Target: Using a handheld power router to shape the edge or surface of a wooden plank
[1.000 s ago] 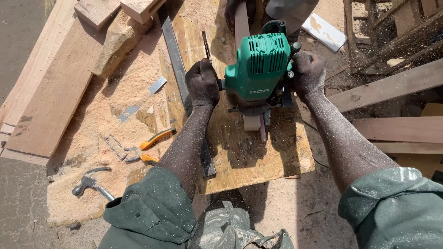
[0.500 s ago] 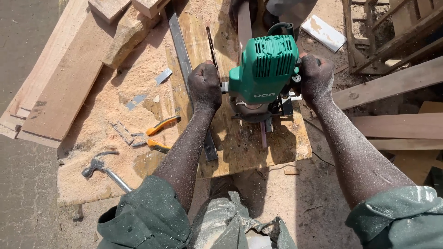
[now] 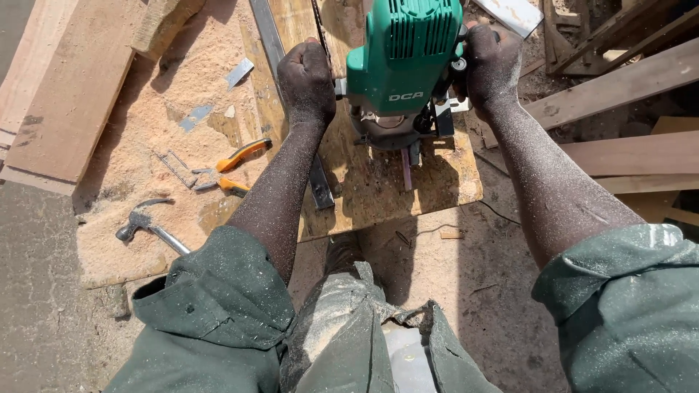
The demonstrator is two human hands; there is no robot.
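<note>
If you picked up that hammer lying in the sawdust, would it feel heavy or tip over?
The hammer would probably feel head-heavy, since its metal claw head looks bulkier than the slim handle. It likely stays stiff, and lying flat in sawdust it seems unlikely to roll.

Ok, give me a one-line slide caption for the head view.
Both hands, left and right, grip a green router on a sawdust-covered board; pliers and hammer lie alongside.

A small white label (image 3: 405,96) is sitting low on the front of the green machine (image 3: 408,54). No packages, signs or screens are showing.
</note>
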